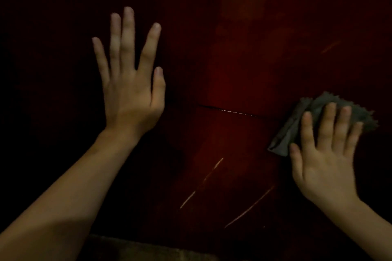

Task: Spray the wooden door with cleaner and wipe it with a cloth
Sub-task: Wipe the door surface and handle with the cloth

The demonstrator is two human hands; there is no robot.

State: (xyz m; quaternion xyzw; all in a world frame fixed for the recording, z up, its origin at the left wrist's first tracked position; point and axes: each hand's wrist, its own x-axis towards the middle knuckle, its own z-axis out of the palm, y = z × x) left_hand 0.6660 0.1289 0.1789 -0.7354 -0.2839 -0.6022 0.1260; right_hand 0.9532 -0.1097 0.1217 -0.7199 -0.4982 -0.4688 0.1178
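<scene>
A dark red wooden door (233,70) fills the view in dim light, with pale scratches low in the middle and a thin horizontal crack across its centre. My left hand (129,87) lies flat against the door's left part, fingers spread, holding nothing. At the right, my right hand (324,159) presses a folded grey cloth (297,125) with a zigzag edge flat against the door, fingers spread over it. No spray bottle is in view.
A strip of dim floor or threshold (148,248) shows along the bottom edge below the door. The far left of the view is almost black.
</scene>
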